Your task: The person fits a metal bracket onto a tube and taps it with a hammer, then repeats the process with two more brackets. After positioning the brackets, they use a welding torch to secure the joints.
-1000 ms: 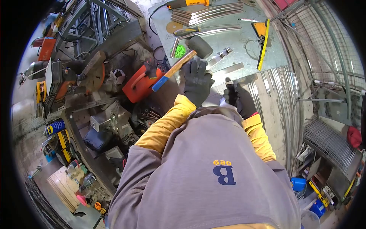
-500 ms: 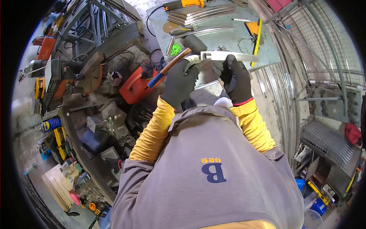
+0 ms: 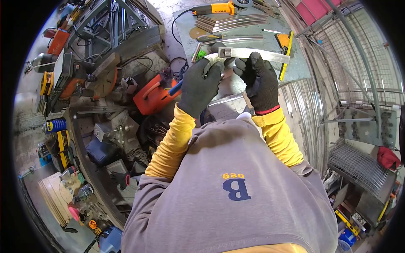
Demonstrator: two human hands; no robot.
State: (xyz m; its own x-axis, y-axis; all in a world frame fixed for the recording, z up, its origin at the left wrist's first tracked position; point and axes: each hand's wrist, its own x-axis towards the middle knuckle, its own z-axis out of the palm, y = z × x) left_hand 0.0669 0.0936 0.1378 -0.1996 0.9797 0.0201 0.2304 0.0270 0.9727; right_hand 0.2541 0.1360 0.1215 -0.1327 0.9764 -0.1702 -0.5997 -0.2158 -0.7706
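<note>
The gloved left hand grips a blue-ended handle; the gloved right hand pinches a flat metal strip over the table, nearer its near edge. Beyond, a yellow rule lies near the right edge, metal bars farther, an angle grinder by the far edge.

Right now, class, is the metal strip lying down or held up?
Held up: the right hand grips the strip above the table, overlapping the yellow bar.
</note>
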